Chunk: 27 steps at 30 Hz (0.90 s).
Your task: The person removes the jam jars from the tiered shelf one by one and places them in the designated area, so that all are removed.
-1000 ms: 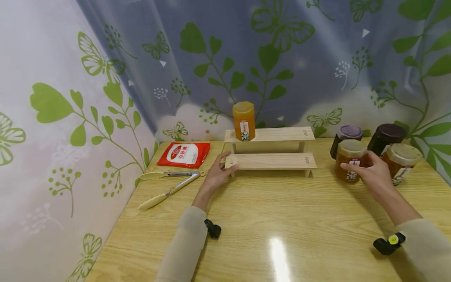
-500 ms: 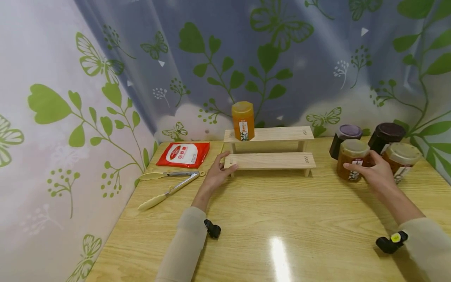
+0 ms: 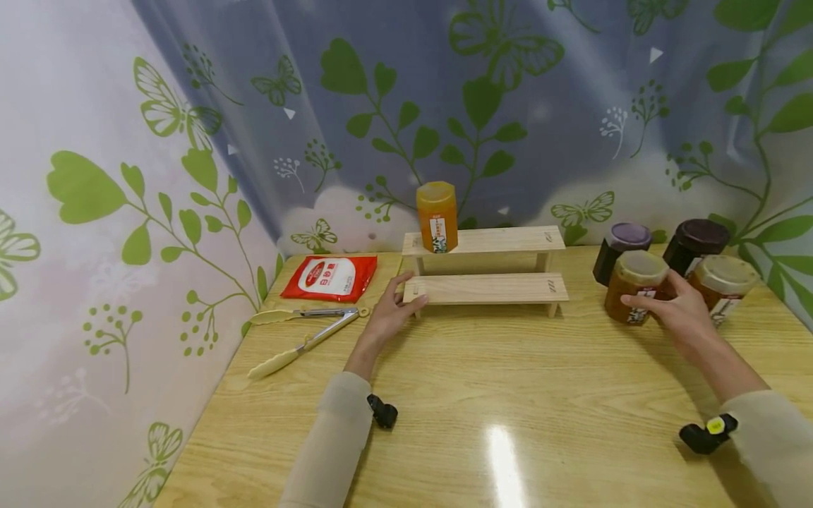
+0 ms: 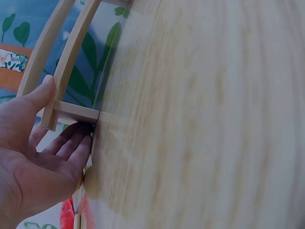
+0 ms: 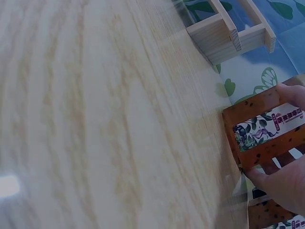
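At the right in the head view, my right hand [image 3: 682, 310] grips a reddish-brown jar [image 3: 630, 303] with a pale lid, thumb on its front and fingers on the other side. The right wrist view shows its floral label [image 5: 267, 129] and dark specks; I cannot tell whether its base touches the table. My left hand [image 3: 390, 314] holds the left end of the lower board of a two-step wooden rack [image 3: 489, 288]. In the left wrist view its thumb lies on the board and its fingers reach beside the leg [image 4: 78, 112]. An orange jar [image 3: 437, 219] stands on the rack's upper step.
Close around the held jar stand a purple-lidded jar [image 3: 625, 243], a dark-lidded jar [image 3: 695, 243] and another pale-lidded jar [image 3: 724, 282]. At the left lie a red and white packet [image 3: 330, 277] and spread tongs [image 3: 311, 342]. A patterned curtain [image 3: 527, 141] hangs behind the table [image 3: 444, 395].
My right hand and the jar in it have shifted slightly to the right. The left hand keeps its place on the rack, and the head view has moved very little.
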{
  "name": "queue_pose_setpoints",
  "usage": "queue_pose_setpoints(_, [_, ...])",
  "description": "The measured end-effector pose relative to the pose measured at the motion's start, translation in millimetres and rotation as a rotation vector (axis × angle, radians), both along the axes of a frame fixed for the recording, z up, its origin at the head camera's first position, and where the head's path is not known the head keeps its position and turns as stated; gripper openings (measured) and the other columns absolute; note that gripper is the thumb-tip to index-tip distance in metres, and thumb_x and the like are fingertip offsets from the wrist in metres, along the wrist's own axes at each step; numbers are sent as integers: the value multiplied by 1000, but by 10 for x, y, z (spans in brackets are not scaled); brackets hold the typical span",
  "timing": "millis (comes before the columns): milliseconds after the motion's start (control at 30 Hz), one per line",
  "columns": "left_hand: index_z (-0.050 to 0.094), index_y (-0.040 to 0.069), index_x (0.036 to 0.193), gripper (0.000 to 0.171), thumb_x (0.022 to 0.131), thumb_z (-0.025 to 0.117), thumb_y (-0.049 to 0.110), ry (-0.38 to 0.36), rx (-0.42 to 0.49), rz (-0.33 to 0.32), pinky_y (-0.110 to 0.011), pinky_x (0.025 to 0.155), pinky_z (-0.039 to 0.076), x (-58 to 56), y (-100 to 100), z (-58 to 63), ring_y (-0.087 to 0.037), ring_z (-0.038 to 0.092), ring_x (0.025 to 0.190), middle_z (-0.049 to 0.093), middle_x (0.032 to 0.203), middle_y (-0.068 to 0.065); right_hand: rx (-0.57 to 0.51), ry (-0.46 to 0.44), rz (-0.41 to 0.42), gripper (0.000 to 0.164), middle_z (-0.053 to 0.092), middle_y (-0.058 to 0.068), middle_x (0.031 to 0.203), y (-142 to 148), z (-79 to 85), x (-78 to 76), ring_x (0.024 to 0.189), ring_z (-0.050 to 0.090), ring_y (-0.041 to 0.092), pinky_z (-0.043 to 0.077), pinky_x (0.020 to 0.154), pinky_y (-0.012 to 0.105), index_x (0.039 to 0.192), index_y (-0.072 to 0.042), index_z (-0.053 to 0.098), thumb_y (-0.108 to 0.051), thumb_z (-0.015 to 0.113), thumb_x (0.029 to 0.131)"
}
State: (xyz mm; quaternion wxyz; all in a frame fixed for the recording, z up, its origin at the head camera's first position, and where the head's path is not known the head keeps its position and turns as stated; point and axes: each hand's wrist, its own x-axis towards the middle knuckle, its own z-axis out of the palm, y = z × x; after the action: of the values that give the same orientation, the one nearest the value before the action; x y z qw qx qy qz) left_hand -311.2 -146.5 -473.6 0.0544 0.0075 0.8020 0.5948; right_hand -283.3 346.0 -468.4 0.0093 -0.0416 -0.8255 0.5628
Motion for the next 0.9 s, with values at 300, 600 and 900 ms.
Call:
queue_pose_setpoints(300, [36, 32, 160, 75, 97, 75, 41, 0, 7, -14, -56, 112, 40, -16, -10, -14, -34, 53, 137, 51, 153, -19, -30, -29, 60, 101, 10, 23, 171, 48, 43, 14, 155, 5, 49, 14, 119, 68, 168, -20, -1, -35, 72, 100])
queue_pose_setpoints(600, [37, 33, 160, 75, 96, 76, 42, 4, -4, -16, -57, 115, 38, -14, -14, -31, -35, 43, 146, 42, 161, -19, -2, -8, 84, 95, 45, -7, 135, 71, 87, 22, 133, 41, 26, 34, 112, 47, 168, -16, 8, -33, 72, 100])
queue_pose_setpoints(900, [35, 31, 161, 78, 96, 76, 42, 3, -4, -11, -54, 113, 40, -28, -13, -32, -32, 56, 134, 54, 151, -17, -34, 66, 67, 79, 41, -13, 155, 68, 260, 16, 138, 41, 11, 39, 111, 33, 166, -29, 22, -28, 69, 102])
